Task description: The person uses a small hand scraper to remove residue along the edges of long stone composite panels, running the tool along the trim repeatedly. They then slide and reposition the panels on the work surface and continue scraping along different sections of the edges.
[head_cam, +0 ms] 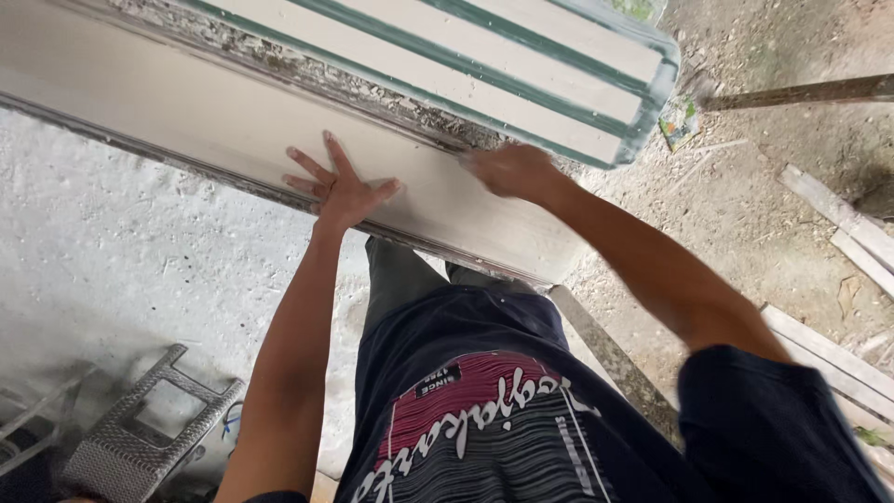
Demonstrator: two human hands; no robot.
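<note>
1. Pressing flat with fingers splayed, the left hand (340,191) is resting on the long pale plastered ledge (186,112), gripping nothing.
2. Blurring beside it, the right hand (507,170) is touching the ledge's upper edge; its grip I cannot tell.
3. Lying just beyond both hands is the white green-striped ribbed panel (521,65).
4. Open dirt ground (745,205) is spreading right of the right hand.

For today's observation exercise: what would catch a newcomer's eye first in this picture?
First, the left hand spread flat on the long pale beam running across the upper frame, and the blurred right hand at the beam's upper edge. Above lies a white panel with green stripes; a metal stool sits at lower left.
</note>
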